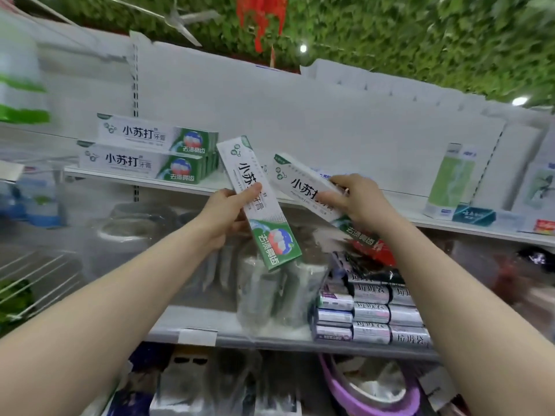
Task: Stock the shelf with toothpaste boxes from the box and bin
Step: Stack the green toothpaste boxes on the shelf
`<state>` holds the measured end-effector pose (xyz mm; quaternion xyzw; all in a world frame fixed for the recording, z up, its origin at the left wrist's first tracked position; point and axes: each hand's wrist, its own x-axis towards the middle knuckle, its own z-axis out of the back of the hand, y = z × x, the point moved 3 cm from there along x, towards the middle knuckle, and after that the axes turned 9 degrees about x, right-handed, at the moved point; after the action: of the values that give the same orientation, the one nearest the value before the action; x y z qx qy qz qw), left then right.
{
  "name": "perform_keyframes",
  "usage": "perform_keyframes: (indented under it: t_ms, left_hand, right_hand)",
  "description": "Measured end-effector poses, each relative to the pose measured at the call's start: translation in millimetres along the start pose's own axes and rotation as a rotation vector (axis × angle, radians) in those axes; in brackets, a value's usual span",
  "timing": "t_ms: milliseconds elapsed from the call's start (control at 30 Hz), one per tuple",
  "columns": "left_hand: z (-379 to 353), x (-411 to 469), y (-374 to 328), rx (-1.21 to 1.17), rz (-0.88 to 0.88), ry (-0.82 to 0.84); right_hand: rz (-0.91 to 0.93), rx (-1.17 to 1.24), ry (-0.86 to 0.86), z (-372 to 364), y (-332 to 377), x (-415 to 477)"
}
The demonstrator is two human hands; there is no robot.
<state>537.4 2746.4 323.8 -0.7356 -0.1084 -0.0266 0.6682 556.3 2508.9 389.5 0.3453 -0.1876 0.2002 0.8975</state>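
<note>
Up at the shelf [450, 227], one toothpaste box [277, 237] was clasped in the left hand [225, 214], a second box [297, 183] in the right hand [357, 202], fingers curled, presumably for stacking beside stocked boxes [141, 151].

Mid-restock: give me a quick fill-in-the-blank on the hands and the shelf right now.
1. The left hand grips the left box and the right hand grips the right box, so ___ boxes are in hand.
2. The stocked boxes on the shelf are stacked ___ high.
3. That stack lies to the ___ of both hands.
Missing: two; two; left.
</note>
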Motion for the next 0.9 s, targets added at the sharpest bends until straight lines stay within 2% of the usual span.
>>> perform_keyframes:
  t_ms: [200,533,767,833,900]
  left_hand:
    - [6,21,-5,0.024,-0.031,-0.008]
    - [36,38,6,0.046,-0.03,-0.158]
    - [37,40,11,0.032,-0.034,-0.231]
    - [32,39,11,0.022,-0.036,-0.247]
    - [26,38,10,0.001,-0.046,-0.263]
  right_hand:
    - [0.068,-0.27,0.028,-19,10,64]
    - [0.213,-0.483,0.159,-80,15,129]
    - [0.419,-0.315,0.035,-102,8,136]
    - [0.484,-0.162,-0.092,-97,6,122]
    - [0.473,0.052,-0.173,-88,5,103]
